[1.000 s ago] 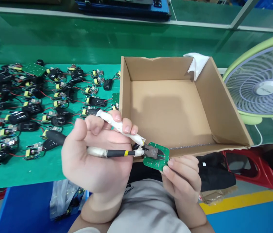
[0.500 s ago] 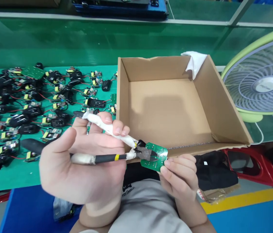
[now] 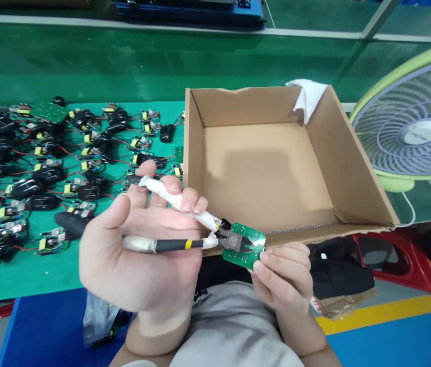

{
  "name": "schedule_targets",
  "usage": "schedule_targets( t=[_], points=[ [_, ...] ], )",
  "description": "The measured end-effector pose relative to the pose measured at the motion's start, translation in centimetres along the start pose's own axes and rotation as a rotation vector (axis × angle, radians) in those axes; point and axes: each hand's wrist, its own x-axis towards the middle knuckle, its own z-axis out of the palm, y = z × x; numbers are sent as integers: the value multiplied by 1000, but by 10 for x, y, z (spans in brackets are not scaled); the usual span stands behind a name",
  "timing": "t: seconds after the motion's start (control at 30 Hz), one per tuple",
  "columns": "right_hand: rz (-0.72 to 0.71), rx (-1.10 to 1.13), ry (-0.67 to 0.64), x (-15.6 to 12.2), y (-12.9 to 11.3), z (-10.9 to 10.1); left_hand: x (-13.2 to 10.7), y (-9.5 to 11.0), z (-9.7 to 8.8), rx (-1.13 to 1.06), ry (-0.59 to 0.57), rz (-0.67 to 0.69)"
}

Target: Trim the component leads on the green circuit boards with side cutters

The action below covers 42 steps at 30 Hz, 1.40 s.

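My left hand, palm up, is closed around a pair of side cutters, fingers curled over the white-wrapped upper handle. The lower handle, black with a yellow band, lies across the palm. The handles stand apart and the jaws are parted, over the face of a small green circuit board. Whether the jaws touch the board I cannot tell. Between thumb and fingers, my right hand pinches the board's right edge, just in front of the cardboard box.
Several small circuit assemblies with black housings and red wires lie on the green mat at left. A white cloth hangs over the box's back right corner. A fan stands at right. Below left is a plastic bag.
My left hand and the side cutters have shifted slightly right, bringing the jaws farther across the board. My right hand and the board have hardly moved.
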Motion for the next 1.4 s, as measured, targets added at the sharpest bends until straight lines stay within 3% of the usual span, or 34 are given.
schedule_targets(
  t=[0.27,0.6,0.87,1.13,1.4],
  points=[
    [12,4,-23,1,-1,-2,1,0,-5,20,-107,-17],
    [31,15,-52,1,-2,-4,1,1,-7,48,-159,26],
    [24,-14,-49,0,-2,-5,0,-2,-4,49,-90,56],
    [-5,-25,-9,-1,1,0,4,-2,-9,50,-127,62],
    [19,-1,-29,-1,0,-2,1,0,-9,43,-54,68]
  ],
)
